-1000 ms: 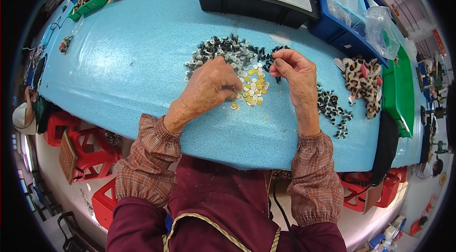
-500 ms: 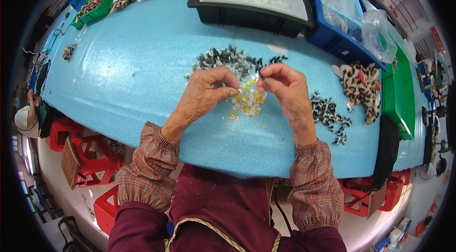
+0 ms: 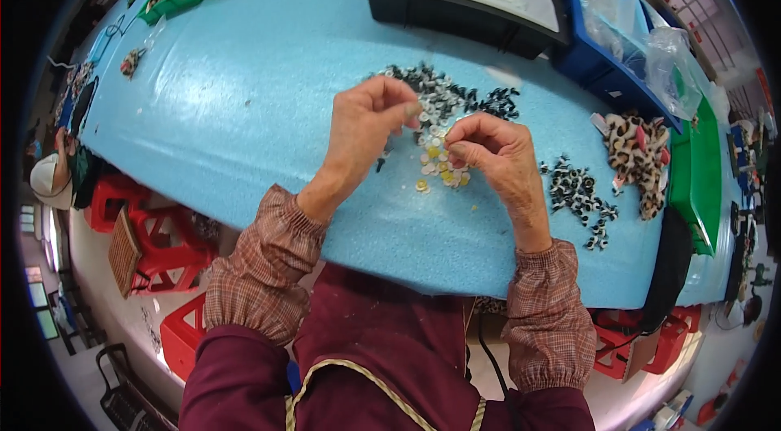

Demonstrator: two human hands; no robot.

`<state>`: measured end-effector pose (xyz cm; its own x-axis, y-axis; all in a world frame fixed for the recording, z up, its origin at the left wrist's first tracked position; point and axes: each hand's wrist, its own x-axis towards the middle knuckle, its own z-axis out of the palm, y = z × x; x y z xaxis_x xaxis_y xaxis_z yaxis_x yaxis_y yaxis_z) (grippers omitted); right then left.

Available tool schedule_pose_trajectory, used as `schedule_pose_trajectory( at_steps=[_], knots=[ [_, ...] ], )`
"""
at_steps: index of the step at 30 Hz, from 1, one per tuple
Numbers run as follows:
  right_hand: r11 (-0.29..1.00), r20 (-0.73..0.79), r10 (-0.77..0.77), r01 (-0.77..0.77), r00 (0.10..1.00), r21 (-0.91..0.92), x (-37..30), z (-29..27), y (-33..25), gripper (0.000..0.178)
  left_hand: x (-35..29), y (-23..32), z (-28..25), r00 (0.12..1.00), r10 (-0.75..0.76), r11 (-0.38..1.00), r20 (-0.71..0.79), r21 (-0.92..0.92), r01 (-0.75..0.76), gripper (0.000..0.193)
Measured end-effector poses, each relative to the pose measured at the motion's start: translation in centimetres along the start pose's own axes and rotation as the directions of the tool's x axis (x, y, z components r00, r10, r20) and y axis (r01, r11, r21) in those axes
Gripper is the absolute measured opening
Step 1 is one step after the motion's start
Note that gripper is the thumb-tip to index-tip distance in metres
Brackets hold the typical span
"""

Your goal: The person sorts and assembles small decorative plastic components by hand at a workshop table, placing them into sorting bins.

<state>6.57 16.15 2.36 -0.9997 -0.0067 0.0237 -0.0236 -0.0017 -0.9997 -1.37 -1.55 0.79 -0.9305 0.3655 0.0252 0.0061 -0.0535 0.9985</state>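
My left hand [image 3: 364, 128] is closed in a pinch at the near-left edge of a pile of small black and clear plastic pieces [image 3: 439, 97]. Whatever is between its fingertips is too small to make out. Over small yellow and white discs [image 3: 443, 167], my right hand [image 3: 498, 156] also pinches, thumb against forefinger; its fingers hide what they hold. To the right of that hand lies a separate heap of small black-and-white pieces [image 3: 572, 191]. Both hands are just above the blue tabletop [image 3: 244, 97].
A black tray with a white liner [image 3: 464, 12] stands at the back, beside a blue bin [image 3: 606, 77] holding clear bags. Spotted plush pieces [image 3: 636, 158] lie near a green tray [image 3: 695, 179] on the right. More plush fills the far left. Red stools [image 3: 167, 248] stand below the table's left edge.
My left hand has left the yellow and white discs and moved away from me, to the black and clear pile. My right hand stays over the discs, still pinched. The whole view has shifted slightly.
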Motion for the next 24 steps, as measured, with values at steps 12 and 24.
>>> schedule_pose_trajectory(
  at_steps=[12,24],
  knots=[
    [0.574,0.407,-0.219,0.455,0.887,-0.681,2.3,7.0,-0.6,0.014,1.4,0.8,-1.4,0.943,0.182,0.971,-0.279,-0.102,-0.217,0.013],
    [0.434,0.551,-0.209,0.582,0.807,-0.688,0.2,8.4,2.2,0.019,-0.5,-0.3,-0.9,0.957,0.157,0.979,-0.244,-0.092,-0.184,0.009]
  ],
)
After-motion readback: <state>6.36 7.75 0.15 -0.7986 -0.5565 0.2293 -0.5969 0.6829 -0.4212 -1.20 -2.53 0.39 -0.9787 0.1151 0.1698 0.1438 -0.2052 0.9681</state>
